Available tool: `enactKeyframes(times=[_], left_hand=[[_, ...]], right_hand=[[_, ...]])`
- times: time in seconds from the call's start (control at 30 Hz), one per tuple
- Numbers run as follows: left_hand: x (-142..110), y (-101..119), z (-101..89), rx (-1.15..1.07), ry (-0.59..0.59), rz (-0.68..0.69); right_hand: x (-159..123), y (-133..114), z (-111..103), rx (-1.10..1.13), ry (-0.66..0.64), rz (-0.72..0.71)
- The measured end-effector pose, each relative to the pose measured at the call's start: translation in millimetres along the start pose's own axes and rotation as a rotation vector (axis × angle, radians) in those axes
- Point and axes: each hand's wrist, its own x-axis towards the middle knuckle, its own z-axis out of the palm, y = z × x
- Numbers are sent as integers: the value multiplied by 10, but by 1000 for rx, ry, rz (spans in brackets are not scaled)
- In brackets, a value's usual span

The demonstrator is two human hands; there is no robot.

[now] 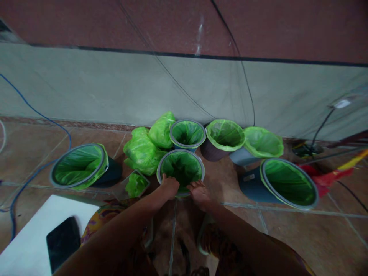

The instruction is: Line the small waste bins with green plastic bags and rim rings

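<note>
Crowding the far side of the bin [181, 151], the back bin [188, 122] is standing right behind it, while two bulging green bags [143, 151] are sitting to its left. The brown bin [212, 153] and the grey bin [243, 156] are continuing the row rightward; the left bin [114, 172] and the right bin [254, 188] are flanking everything, well apart. A small box [119, 190] is holding green plastic near the left forearm, and a phone [63, 241] is lying on a white board [25, 230]. The bin is standing on the tiles just ahead of both hands, its near rim lying between them. The left hand [171, 186] is resting at the rim, its grip hard to tell; the right hand [199, 194] is reaching there open, fingers extended. The bin's lined mouth is facing up, its long axis running upright.
</note>
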Motion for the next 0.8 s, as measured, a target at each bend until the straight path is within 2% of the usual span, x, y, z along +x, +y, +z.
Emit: enactKeyframes(times=[0.13,0.23,0.37,0.6,0.8], left_hand=[[-77,155,46,-3,-20,103],[-51,201,141,-19,-1,119],[23,177,250,-26,22,123],[80,173,359,-28,11,166],[95,126,418,-48,6,185]], right_hand=[[29,38,50,-38,-25,11],[38,41,60,-45,-39,28],[53,55,70,-57,-52,12],[62,109,137,-7,-71,-100],[48,39,169,13,-166,-90]])
